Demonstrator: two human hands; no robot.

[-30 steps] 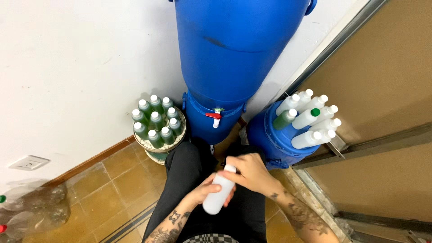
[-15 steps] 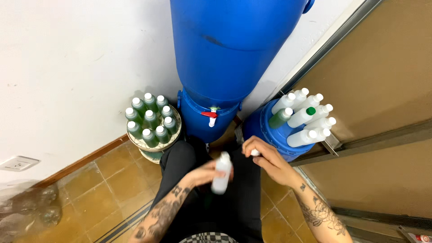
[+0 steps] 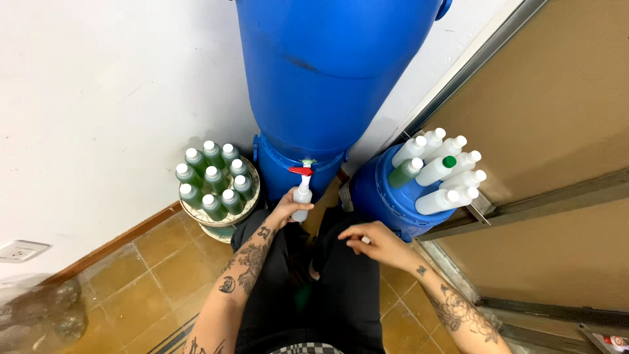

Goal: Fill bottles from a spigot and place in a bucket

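Under the blue drum's (image 3: 337,72) red tap (image 3: 301,171), a white bottle (image 3: 302,197) is held up.
Left hand (image 3: 286,208) grips the bottle; right hand (image 3: 377,242) rests loosely curled on the lap, apparently holding a small white cap (image 3: 365,240).

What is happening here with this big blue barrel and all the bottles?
A seated person holds a small white bottle in the left hand, right under the red tap of the big blue barrel. The right hand rests over the lap, seemingly with a small white cap in it. Capped bottles of green liquid stand in a tray to the left; mostly white bottles lie in a blue bucket to the right.
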